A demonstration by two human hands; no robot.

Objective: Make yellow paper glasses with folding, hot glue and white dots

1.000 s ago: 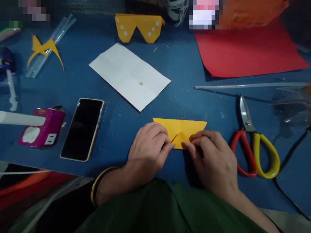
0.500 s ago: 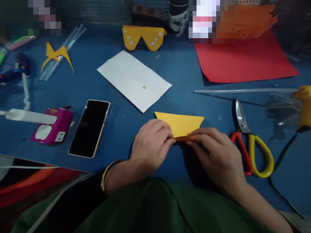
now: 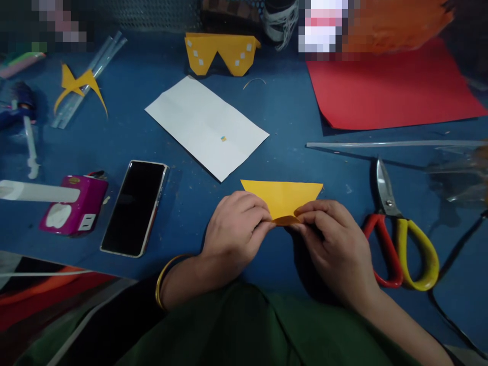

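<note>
A small piece of yellow paper (image 3: 284, 195) with slanted sides is held low over the blue table, close to my body. My left hand (image 3: 238, 229) pinches its lower left edge, thumb underneath. The lower right edge is pinched by my right hand (image 3: 331, 234). Between the two hands the paper's near edge is folded over in a narrow strip. The fingers cover both lower corners. Scissors (image 3: 389, 203) with one red and one yellow handle lie just right of my right hand.
Ahead lie a white sheet (image 3: 208, 127), a yellow paper mask shape (image 3: 221, 53) with pale squares, and red paper (image 3: 389, 86). On the left are a phone (image 3: 134, 208), a magenta box (image 3: 87, 195), yellow cutouts (image 3: 82, 84), clear sticks (image 3: 72, 109) and a glue gun (image 3: 23, 104).
Both hands keep their pinch on the yellow paper, and its folded near edge looks slightly more opened. The view has shifted slightly; the things on the table lie as before.
</note>
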